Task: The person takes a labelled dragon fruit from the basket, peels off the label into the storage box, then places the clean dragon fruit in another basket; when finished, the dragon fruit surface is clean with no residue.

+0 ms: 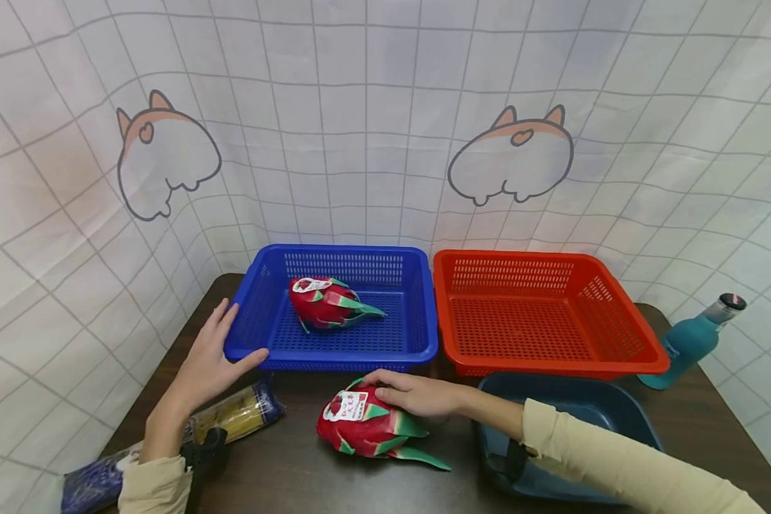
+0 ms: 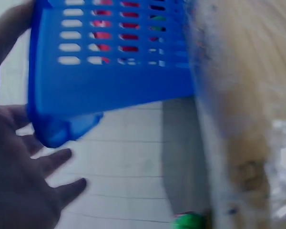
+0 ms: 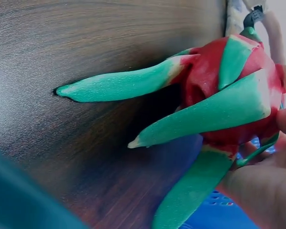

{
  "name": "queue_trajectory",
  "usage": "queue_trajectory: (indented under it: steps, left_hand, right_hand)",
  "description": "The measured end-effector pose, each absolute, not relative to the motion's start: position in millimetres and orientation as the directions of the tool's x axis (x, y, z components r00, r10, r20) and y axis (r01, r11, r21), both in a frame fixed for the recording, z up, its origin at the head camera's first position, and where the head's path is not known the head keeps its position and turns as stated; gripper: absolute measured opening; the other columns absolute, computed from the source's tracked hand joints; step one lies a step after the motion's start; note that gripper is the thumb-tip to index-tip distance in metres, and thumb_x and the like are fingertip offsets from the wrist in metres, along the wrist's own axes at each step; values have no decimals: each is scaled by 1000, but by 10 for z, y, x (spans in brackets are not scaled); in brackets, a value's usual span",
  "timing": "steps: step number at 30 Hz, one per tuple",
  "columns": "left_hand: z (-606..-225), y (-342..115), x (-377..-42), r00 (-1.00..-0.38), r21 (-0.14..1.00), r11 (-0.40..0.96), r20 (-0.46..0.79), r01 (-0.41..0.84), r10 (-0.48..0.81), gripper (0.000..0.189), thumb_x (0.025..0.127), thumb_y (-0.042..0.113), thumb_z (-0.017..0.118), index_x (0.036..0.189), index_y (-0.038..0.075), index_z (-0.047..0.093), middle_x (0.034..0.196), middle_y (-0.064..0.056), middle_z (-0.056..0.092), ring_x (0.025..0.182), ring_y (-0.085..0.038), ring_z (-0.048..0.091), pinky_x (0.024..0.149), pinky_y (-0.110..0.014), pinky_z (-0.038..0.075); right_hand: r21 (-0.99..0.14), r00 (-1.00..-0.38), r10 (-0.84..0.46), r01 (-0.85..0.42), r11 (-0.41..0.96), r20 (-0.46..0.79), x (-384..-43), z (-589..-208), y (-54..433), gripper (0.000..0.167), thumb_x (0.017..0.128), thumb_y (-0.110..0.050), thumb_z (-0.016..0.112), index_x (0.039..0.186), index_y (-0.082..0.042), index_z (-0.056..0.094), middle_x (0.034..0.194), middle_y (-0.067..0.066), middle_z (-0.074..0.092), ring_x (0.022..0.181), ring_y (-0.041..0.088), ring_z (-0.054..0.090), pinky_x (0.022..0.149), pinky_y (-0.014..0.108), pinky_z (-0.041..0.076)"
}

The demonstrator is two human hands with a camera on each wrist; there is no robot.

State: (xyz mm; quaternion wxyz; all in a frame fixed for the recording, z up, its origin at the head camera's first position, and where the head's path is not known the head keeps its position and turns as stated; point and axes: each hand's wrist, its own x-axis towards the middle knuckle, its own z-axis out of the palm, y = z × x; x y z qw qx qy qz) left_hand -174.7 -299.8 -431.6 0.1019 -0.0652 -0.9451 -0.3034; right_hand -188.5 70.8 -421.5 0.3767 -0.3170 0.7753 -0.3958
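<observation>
A red dragon fruit (image 1: 369, 430) with green leaf tips and a white label lies on the dark table in front of the blue basket. My right hand (image 1: 424, 395) grips its back upper side; the right wrist view shows the thumb and fingers around the fruit (image 3: 248, 114). With fingers spread, my left hand (image 1: 207, 365) is at the front left corner of the blue basket (image 1: 334, 356), the thumb by the front rim. Inside that basket lies a second dragon fruit (image 1: 324, 307). The left wrist view has the basket's corner (image 2: 86, 90) beside my loosely extended fingers.
A red basket (image 1: 520, 328) stands right of the blue one. Below it sits a dark blue tub (image 1: 578, 400), partly under my right forearm. A bottle of blue liquid (image 1: 690, 346) stands far right. Packaged noodles (image 1: 244, 412) lie at left beneath my left wrist.
</observation>
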Motion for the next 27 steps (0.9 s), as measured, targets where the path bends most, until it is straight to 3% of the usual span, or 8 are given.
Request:
queue_trajectory:
  steps: [4, 7, 10, 15, 20, 24, 27]
  left_hand:
    - [-4167, -2814, -1612, -882, 497, 774, 440, 393, 166, 84, 79, 33, 80, 149, 14, 38, 159, -12, 29, 145, -39, 27, 106, -68, 32]
    - [-4039, -2592, -1476, -816, 496, 677, 501, 544, 288, 80, 76, 21, 83, 146, 20, 44, 153, -5, 40, 143, -26, 34, 117, -39, 33]
    - [-3989, -2372, -1383, -791, 529, 590, 456, 610, 408, 80, 77, 23, 83, 146, 23, 43, 151, 1, 43, 141, -15, 37, 114, -21, 31]
    - [-4115, -2129, -1359, -769, 649, 453, 352, 611, 534, 85, 78, 23, 82, 150, 23, 36, 152, 3, 41, 139, -10, 39, 110, -31, 42]
    - [-4309, -2007, -1361, -770, 819, 274, 282, 504, 572, 84, 82, 11, 77, 152, 19, 30, 152, -6, 42, 139, -9, 41, 111, -28, 40]
    - [-4438, -1938, -1352, -786, 872, 269, 187, 409, 589, 83, 85, 17, 75, 153, 19, 28, 154, -6, 39, 140, -18, 41, 111, -36, 41]
    - [-4518, -1909, -1359, -791, 886, 312, 93, 342, 605, 86, 84, 25, 77, 153, 19, 26, 156, 1, 35, 141, -25, 39, 111, -33, 40]
  right_hand:
    - [-835, -535, -768, -192, 516, -351, -1870, -4194, 697, 31, 104, -33, 38, 134, -29, 45, 128, 1, 50, 110, 16, 52, 92, 31, 49]
    - [-812, -556, -751, -213, 543, -357, -1859, -4168, 683, 33, 104, -34, 39, 135, -25, 45, 129, 2, 51, 112, 16, 53, 96, 34, 48]
    - [-788, -574, -732, -226, 572, -367, -1849, -4131, 668, 37, 103, -34, 40, 137, -19, 45, 132, 4, 51, 116, 17, 52, 100, 37, 47]
    - [-775, -590, -711, -213, 595, -383, -1829, -4086, 656, 41, 103, -32, 41, 140, -14, 43, 134, 8, 52, 121, 20, 51, 106, 43, 43]
    - [-764, -602, -687, -188, 617, -407, -1810, -4057, 670, 42, 102, -32, 45, 139, -11, 45, 132, 7, 55, 120, 19, 53, 108, 45, 42]
    - [-755, -614, -677, -193, 626, -405, -1800, -4050, 700, 41, 102, -31, 48, 137, -10, 48, 129, 5, 57, 115, 17, 55, 106, 44, 44]
    - [-758, -612, -688, -212, 617, -389, -1798, -4049, 726, 40, 101, -31, 49, 136, -10, 49, 128, 4, 58, 113, 16, 55, 103, 43, 46]
